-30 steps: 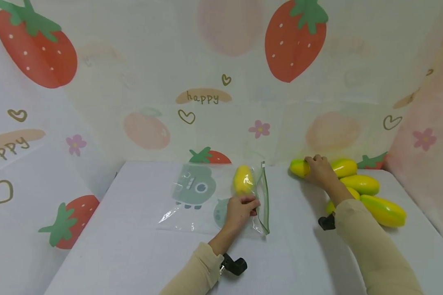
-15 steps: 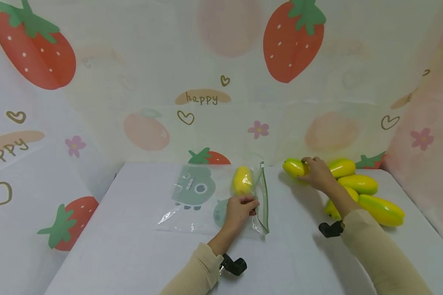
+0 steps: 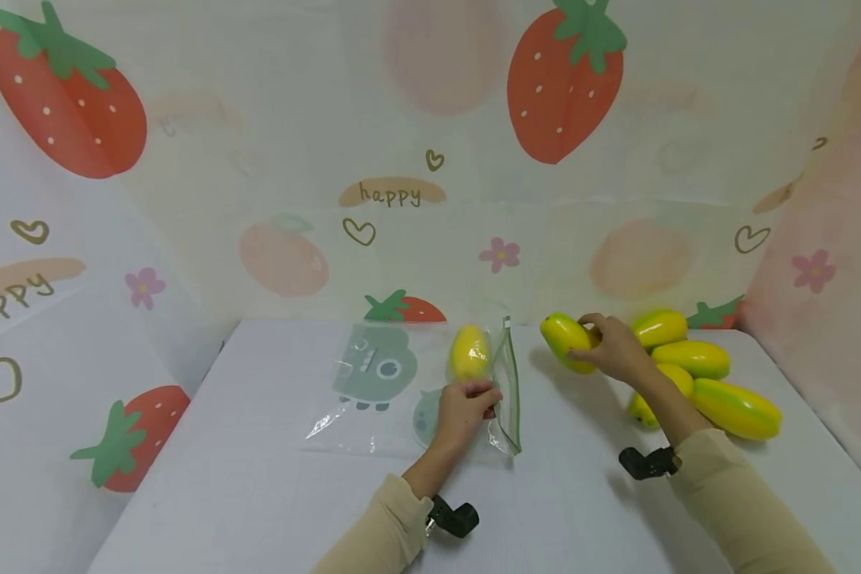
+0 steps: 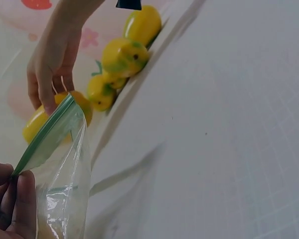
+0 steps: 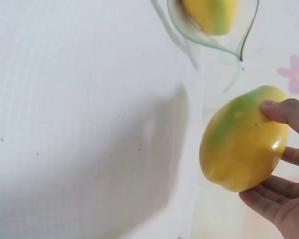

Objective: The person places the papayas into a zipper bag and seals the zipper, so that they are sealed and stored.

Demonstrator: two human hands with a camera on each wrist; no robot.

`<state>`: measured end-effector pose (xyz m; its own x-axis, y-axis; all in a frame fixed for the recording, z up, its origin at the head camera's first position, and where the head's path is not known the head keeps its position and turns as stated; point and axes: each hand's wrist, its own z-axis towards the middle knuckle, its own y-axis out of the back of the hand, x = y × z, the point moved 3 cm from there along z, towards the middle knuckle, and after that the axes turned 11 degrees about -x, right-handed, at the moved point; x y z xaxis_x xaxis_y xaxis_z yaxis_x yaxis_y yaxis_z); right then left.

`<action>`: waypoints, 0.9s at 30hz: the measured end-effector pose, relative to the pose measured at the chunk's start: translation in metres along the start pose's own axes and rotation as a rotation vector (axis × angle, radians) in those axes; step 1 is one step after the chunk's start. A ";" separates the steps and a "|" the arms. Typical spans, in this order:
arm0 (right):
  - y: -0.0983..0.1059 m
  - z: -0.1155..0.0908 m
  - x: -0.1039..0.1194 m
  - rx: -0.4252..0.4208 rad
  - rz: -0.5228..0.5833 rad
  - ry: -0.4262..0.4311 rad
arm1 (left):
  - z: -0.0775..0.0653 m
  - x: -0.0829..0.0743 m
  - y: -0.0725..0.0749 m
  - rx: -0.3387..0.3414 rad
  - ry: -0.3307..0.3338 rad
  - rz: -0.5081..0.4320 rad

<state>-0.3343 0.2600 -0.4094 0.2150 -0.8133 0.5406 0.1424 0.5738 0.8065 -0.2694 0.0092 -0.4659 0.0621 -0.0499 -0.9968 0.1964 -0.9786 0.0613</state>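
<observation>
A clear zip bag [image 3: 373,426] with green cartoon prints lies flat, its green-edged mouth [image 3: 514,399] spread apart on the right. My left hand [image 3: 465,410] pinches the bag near that mouth; in the left wrist view, thumb and fingers [image 4: 25,191] grip the green zip strip. One yellow papaya [image 3: 469,352] is inside the bag. To the right of the mouth, my right hand [image 3: 613,347] holds another yellow-green papaya [image 3: 565,341] above the table. The right wrist view shows its thumb [image 5: 279,110] on one side and the other fingers underneath.
Several more papayas [image 3: 737,408] lie grouped on the table's right side, partly behind my right forearm. White cloth covers the table [image 3: 222,494]. Printed strawberry sheets [image 3: 560,207] hang as walls behind and at both sides.
My right hand has lifted the papaya from beside the group and carried it left, nearer the bag, tilting it. My left hand and the bag have stayed in place.
</observation>
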 end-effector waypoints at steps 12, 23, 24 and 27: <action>-0.009 -0.007 0.010 0.015 0.012 0.009 | -0.001 0.000 0.000 -0.013 -0.002 -0.009; -0.020 -0.010 0.019 0.067 0.030 -0.010 | -0.001 0.001 -0.002 -0.009 0.027 -0.015; -0.021 -0.011 0.021 0.076 0.040 -0.013 | -0.001 0.001 -0.002 -0.008 0.028 -0.015; -0.026 -0.011 0.024 0.097 0.055 -0.024 | -0.001 0.000 -0.002 -0.004 0.032 -0.012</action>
<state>-0.3223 0.2270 -0.4197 0.1969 -0.7834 0.5895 0.0364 0.6067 0.7941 -0.2687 0.0112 -0.4661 0.0911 -0.0316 -0.9953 0.2012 -0.9783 0.0494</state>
